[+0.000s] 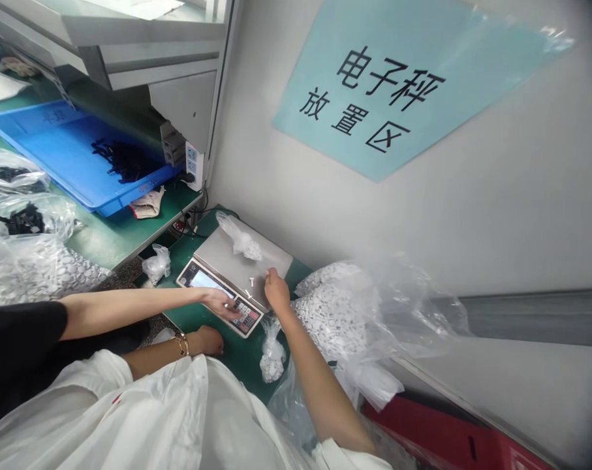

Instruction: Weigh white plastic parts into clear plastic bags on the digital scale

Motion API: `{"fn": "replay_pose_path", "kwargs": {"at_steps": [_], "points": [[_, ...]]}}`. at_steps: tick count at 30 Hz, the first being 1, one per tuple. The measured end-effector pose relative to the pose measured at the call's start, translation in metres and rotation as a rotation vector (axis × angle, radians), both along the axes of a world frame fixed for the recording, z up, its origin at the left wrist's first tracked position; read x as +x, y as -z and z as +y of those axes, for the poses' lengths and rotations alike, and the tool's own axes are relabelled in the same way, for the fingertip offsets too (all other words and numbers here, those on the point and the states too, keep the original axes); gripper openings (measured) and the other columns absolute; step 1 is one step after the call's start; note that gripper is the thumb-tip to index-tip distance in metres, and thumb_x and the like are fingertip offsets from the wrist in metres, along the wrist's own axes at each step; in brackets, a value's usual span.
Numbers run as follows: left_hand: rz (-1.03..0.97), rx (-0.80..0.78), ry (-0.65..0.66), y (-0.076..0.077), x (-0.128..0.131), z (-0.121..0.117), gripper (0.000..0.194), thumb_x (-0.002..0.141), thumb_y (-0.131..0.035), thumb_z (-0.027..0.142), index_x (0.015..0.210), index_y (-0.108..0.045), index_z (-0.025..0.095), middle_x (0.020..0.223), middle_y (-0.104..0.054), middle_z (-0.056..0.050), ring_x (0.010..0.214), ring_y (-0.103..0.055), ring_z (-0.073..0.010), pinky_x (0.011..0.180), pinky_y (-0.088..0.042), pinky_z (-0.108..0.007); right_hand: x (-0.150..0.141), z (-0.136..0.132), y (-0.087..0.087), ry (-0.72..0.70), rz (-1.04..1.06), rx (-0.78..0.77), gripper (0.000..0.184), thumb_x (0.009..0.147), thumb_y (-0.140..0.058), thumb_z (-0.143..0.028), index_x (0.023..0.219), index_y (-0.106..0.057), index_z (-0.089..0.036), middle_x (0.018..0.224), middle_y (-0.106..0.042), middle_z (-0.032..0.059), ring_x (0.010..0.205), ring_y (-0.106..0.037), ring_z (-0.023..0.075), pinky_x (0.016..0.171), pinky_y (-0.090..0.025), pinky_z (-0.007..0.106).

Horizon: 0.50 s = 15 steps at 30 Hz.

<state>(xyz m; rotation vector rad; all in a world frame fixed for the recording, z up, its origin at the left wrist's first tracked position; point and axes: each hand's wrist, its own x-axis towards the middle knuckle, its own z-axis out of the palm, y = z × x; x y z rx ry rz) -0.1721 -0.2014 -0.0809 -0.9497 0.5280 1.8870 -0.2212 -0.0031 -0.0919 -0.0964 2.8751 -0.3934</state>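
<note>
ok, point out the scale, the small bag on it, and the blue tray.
Scale [227, 266]: head view, bare metal of its pan.
Small bag [247, 247]: head view, its filled end.
Blue tray [73, 153]: head view, bare floor left of the black parts.

The right hand [277, 290] is near small white parts [251, 282] on the scale [222, 258].

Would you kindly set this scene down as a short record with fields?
Left hand: curled, over the green table; contents hidden
Right hand: at the edge of the scale; grip unclear
Co-worker's hand: at the keypad
On scale: small bag, white pieces
Beside scale: large bag of white parts
Wall: pale-blue sign
</note>
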Motion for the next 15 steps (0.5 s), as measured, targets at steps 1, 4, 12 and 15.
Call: {"fn": "replay_pose_path", "kwargs": {"at_steps": [1, 4, 12, 15], "points": [[0.094, -0.027, 0.033, 0.005, -0.004, 0.009, 0.037, 0.069, -0.027, -0.006, 0.074, -0.054, 0.018, 0.071, -0.047, -0.002, 0.067, -0.063, -0.0177, 0.057, -0.055, -0.029, 0.001, 0.001, 0.000, 0.022, 0.018, -0.025, 0.024, 0.096, -0.031, -0.023, 0.103, -0.054, -0.018, 0.074, -0.063, 0.0050, 0.066, -0.055, 0.0184, 0.058, -0.026, 0.027], [0.190, 0.011, 0.162, 0.016, -0.020, 0.027, 0.031, 0.072, -0.037, -0.007, 0.074, -0.057, 0.016, 0.072, -0.048, -0.001, 0.070, -0.063, -0.0172, 0.061, -0.056, -0.028, 0.010, 0.002, 0.000, 0.097, 0.090, -0.107, 0.026, 0.095, -0.031, -0.025, 0.090, -0.056, -0.019, 0.071, -0.060, 0.0038, 0.063, -0.051, 0.0172, 0.059, -0.025, 0.027], [0.065, 0.274, 0.403, 0.021, -0.038, 0.008, 0.023, 0.076, -0.046, -0.008, 0.093, -0.058, 0.003, 0.092, -0.052, -0.011, 0.084, -0.061, -0.0148, 0.066, -0.057, -0.023, 0.033, 0.009, 0.006, 0.254, 0.222, -0.330, 0.034, 0.088, -0.028, -0.037, 0.063, -0.046, -0.023, 0.061, -0.053, 0.0020, 0.059, -0.044, 0.0174, 0.058, -0.026, 0.028], [0.031, 0.325, 0.320, 0.020, -0.045, 0.002, 0.029, 0.078, -0.039, -0.006, 0.099, -0.056, 0.005, 0.097, -0.047, -0.012, 0.090, -0.058, -0.0151, 0.071, -0.057, -0.025, 0.036, 0.014, 0.007, 0.264, 0.223, -0.409, 0.028, 0.083, -0.029, -0.037, 0.063, -0.045, -0.024, 0.061, -0.054, 0.0017, 0.059, -0.046, 0.0184, 0.059, -0.029, 0.028]]}}
